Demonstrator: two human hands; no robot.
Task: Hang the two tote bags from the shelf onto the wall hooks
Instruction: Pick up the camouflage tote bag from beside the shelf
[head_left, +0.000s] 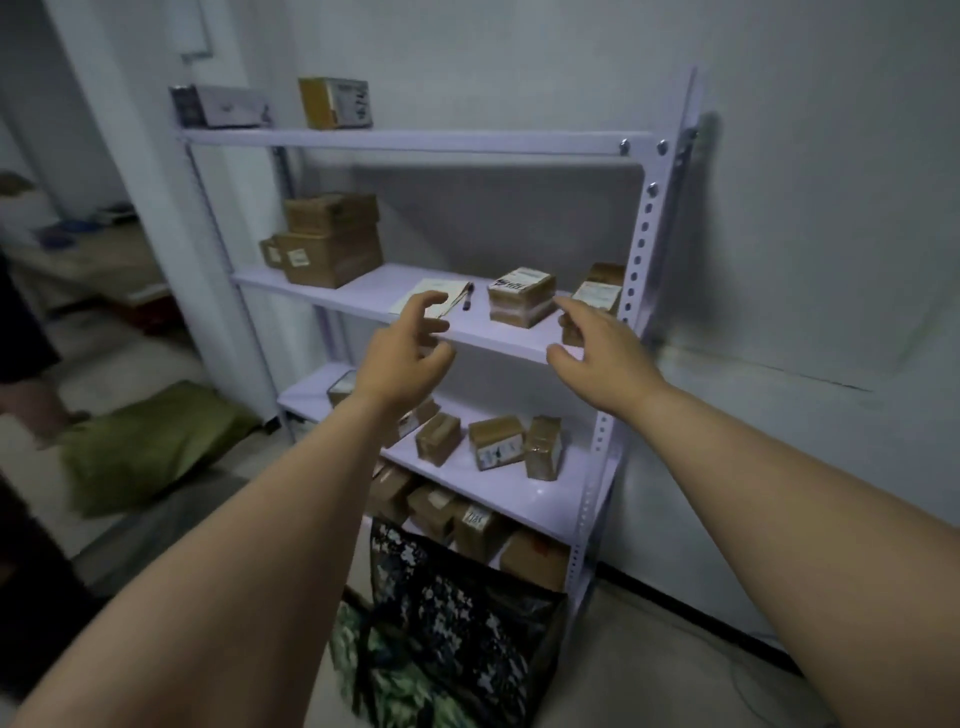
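Observation:
A dark tote bag (462, 613) with a pale flower print stands on the floor against the foot of the white metal shelf (426, 141). A second bag (384, 675) in green camouflage pattern leans in front of it, lower left. My left hand (410, 348) and my right hand (602, 353) are both raised in front of the middle shelf board, fingers spread, holding nothing. They hover well above the bags. No wall hooks are in view.
Several taped cardboard boxes (332, 244) sit on the shelf boards, with a notepad and pen (467, 296) on the middle one. A grey wall (805, 234) lies to the right. A green sack (140, 441) lies on the floor at left, near a doorway.

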